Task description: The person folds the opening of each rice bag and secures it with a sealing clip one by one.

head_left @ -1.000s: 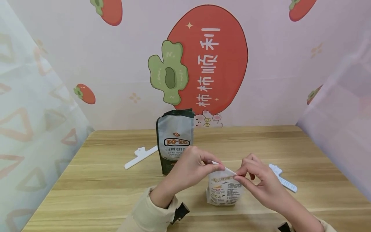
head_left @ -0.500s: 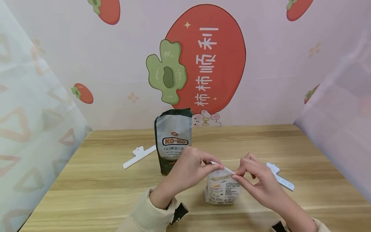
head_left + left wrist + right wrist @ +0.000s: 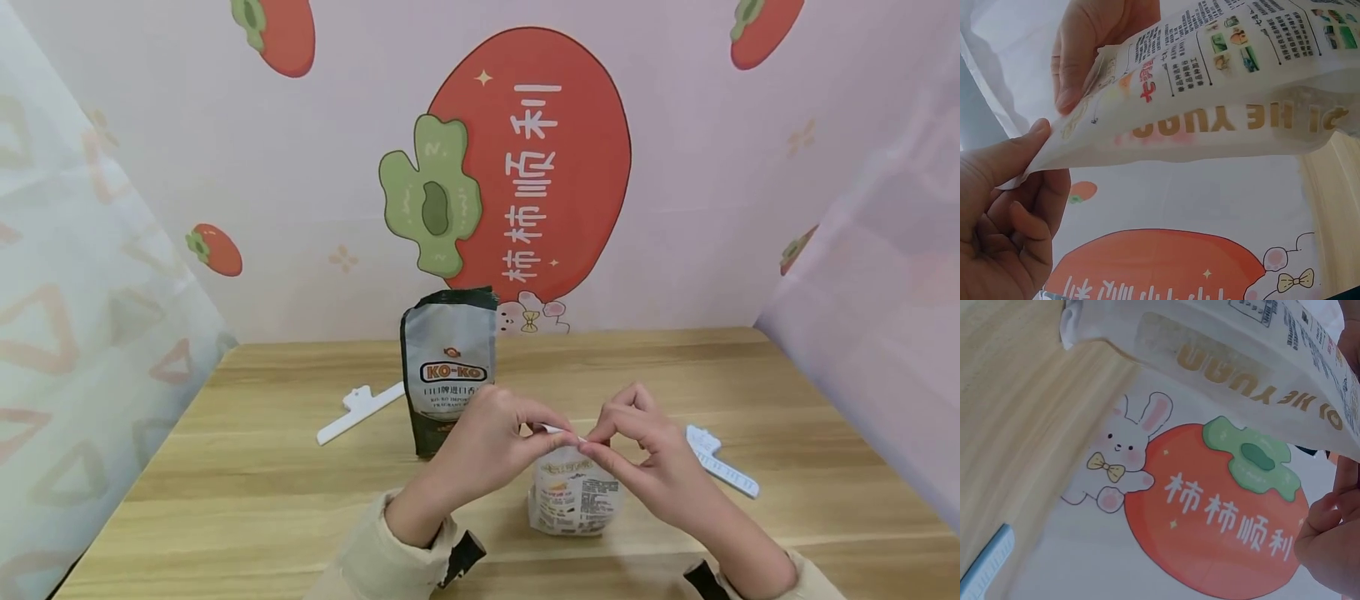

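A white printed food bag stands upright on the table in front of the person. The left hand pinches the left part of its top edge between thumb and fingers. Close beside it, the right hand pinches the same edge farther right, the two sets of fingertips nearly touching. In the left wrist view the bag shows gold lettering on its side, and its top narrows to a flat edge at the left hand. The right wrist view shows the bag with the right hand cut off at the right edge.
Behind the left hand stands a dark green and silver KO-KO bag. A white sealing clip lies to its left on the wooden table. A light blue clip lies beyond the right forearm. Printed cloth walls enclose the table.
The right hand has slid left along the bag's top edge, closer to the left hand. The left hand keeps its pinch. The head view has shifted slightly.
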